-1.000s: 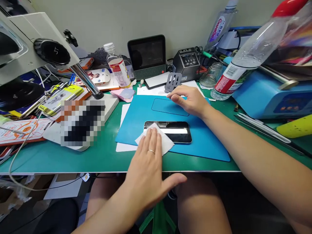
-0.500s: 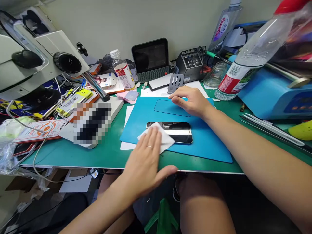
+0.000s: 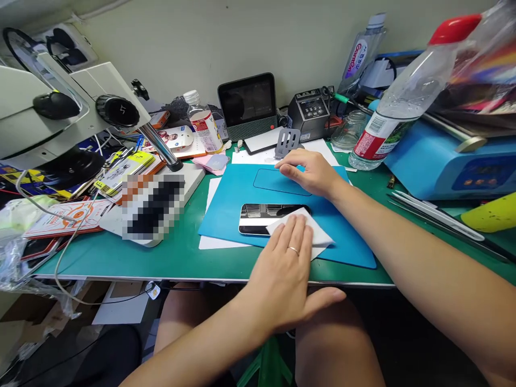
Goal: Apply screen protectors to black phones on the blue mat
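Note:
My left hand (image 3: 287,263) lies palm down with its fingers stretched flat, pressing a white wipe (image 3: 320,231) against the right part of a phone (image 3: 253,219). A ring is on one finger, and the thumb sticks out to the right. The phone's dark, glossy face reflects a bright band; its right end is hidden under the wipe. It rests on a blue mat (image 3: 226,199) with a phone-shaped outline. Beyond the phone, my right hand (image 3: 312,171) is over the mat near that outline, fingers loosely bent and apart from the thumb, with nothing seen in them.
A microscope (image 3: 116,107) stands at left, its base blurred out. At the back are a drink bottle (image 3: 205,126), a small display (image 3: 246,102) and a black device (image 3: 309,110). To the right stand a red-capped bottle (image 3: 387,131), a blue machine (image 3: 435,161) and tweezers (image 3: 439,215).
My left hand has slid the wipe rightward across the phone, uncovering its left end and covering its right. The right hand stays in much the same place; the view has shifted slightly.

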The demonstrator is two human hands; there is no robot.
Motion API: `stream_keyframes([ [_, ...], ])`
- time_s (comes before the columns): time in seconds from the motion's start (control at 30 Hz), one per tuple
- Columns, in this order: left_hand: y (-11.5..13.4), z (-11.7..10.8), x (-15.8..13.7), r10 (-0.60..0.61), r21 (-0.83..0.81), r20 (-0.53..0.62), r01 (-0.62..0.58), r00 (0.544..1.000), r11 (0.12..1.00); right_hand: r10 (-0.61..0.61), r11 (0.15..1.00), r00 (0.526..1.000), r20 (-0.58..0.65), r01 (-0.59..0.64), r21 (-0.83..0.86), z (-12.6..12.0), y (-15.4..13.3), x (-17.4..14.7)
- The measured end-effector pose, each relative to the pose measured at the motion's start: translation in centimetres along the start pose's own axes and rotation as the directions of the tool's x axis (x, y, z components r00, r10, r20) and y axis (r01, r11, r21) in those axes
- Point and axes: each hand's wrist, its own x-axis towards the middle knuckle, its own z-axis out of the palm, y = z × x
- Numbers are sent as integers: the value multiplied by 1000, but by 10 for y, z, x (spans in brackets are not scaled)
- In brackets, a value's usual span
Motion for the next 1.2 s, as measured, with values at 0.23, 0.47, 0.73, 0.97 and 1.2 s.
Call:
stream_keyframes([
  [0.23, -65, -18, -54, -131, 121, 44, 125, 990, 985, 18, 1000, 1000, 0, -18, -17, -1, 1, 0],
  [0.47, -47, -14, -40, -143, 99, 38, 139, 989, 985, 0, 999, 1000, 1, 0, -37, -1, -1, 2],
  [0.73, -9, -3, 13, 13, -30, 17, -12, 1000, 999, 10, 999, 1000, -9, -11, -45, -1, 2, 2],
  [0.97, -59, -19, -40, -32, 39, 74, 29, 997, 999, 23, 999, 999, -26, -24, -40, -1, 0, 2],
  [1.2, -10, -8, -4, 45, -23, 60, -43, 997, 999, 19, 999, 1000, -23, -20, -38, -1, 2, 1],
])
